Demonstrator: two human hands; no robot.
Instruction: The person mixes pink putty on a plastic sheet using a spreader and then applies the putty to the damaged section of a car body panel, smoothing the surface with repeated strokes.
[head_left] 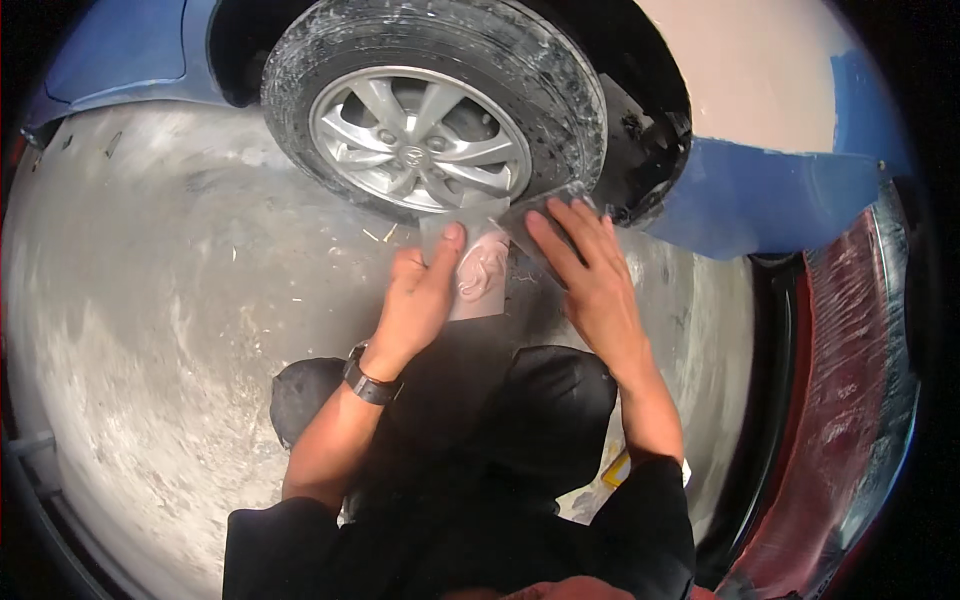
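My left hand (418, 300) grips a thin, pale flat plate (478, 214) by its left edge, with the thumb lying on top. A swirled mound of pinkish paste, like body filler (483, 268), is spread over the plate. Fingers stretched across its face, my right hand (600, 285) holds a dark, see-through flat spreader (521, 236) just right of the plate. The thumb of that hand is hidden. Whether spreader and paste touch, I cannot tell. Both hands are in front of a dusty car wheel (413, 155), above my knees.
A blue car body panel (760, 195) with a beige patch (750, 75) curves over the wheel at the right. Along the right side stands a dark red car part (835, 400) under shiny film. The grey concrete floor (170, 300) has scattered bits on it. A yellow-and-white item (617, 470) lies by my right arm.
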